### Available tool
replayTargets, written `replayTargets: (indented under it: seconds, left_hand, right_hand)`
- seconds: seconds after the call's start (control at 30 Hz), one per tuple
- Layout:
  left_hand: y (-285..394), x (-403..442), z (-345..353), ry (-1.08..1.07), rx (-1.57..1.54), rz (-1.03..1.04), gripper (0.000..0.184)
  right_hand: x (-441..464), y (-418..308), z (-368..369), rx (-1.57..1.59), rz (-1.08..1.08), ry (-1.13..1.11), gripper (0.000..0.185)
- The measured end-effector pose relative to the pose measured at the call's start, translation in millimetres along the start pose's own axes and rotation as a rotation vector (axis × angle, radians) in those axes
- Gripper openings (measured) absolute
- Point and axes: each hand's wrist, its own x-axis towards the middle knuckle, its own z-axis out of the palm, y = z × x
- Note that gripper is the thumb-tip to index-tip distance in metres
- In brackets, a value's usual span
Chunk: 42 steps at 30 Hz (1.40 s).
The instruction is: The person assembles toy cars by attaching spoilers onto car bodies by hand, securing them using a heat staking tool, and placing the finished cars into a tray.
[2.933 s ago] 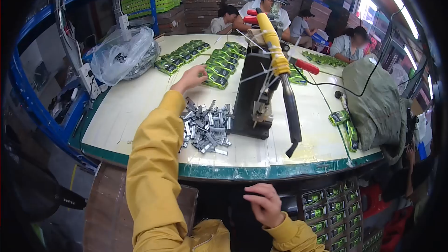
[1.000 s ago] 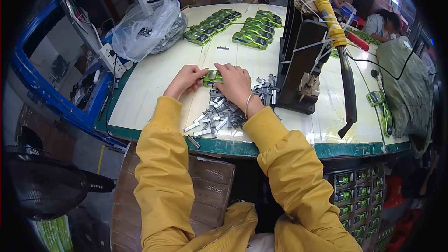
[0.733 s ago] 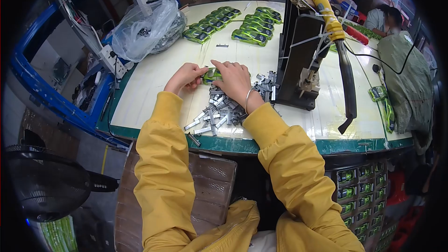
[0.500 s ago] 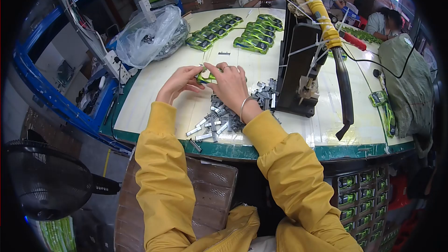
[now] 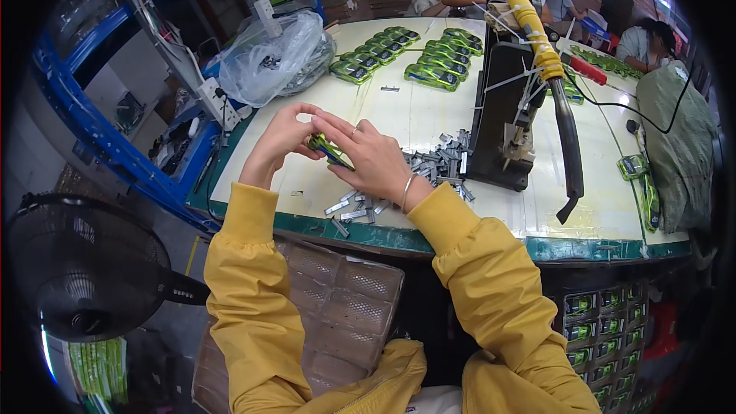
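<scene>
Both hands hold one green car-shaped piece (image 5: 330,150), tilted on its side above the table's near left part. My left hand (image 5: 282,139) grips its far left end between thumb and fingers. My right hand (image 5: 376,161), with a bracelet at the wrist, is closed on its right end, and its fingertips meet those of the left. Beside and partly behind the right hand is a pile of small grey metal pieces (image 5: 452,157). Rows of green car-shaped pieces (image 5: 437,65) lie farther back on the table, with a single grey piece (image 5: 389,89) in front of them.
A black press (image 5: 502,115) with a yellow-wrapped lever (image 5: 529,27) stands right of the pile. A clear plastic bag (image 5: 280,57) lies at the back left, a green sack (image 5: 675,146) at the right. A fan (image 5: 88,268) is lower left. Several people sit beyond the table.
Both hands have lifted the green piece off the table and brought it nearer, turning it onto its side. Earlier, the left hand reached to the rows while the right hand was below the table edge.
</scene>
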Motion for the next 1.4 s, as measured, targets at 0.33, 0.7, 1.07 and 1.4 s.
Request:
replayTargets:
  seconds: [0.33,0.7,1.07,1.4]
  left_hand:
    - [17.8,-62.9,20.5,0.213,-0.131,0.322,0.027]
    - [-63.9,-94.6,55.3,0.016,0.485,0.197,0.047]
    - [-64.5,-36.2,124.6,0.174,0.166,0.399,0.034]
    - [6.9,-62.5,153.0,-0.03,0.005,0.58,0.018]
  right_hand:
    - [-11.4,-39.4,-44.0,0.154,0.026,0.176,0.065]
    - [-146.7,-87.8,-120.7,1.635,0.868,0.224,0.059]
    - [-211.3,-89.9,-152.6,2.239,1.064,0.52,0.04]
    - [-218.9,-87.2,-159.0,2.307,1.06,0.543,0.039]
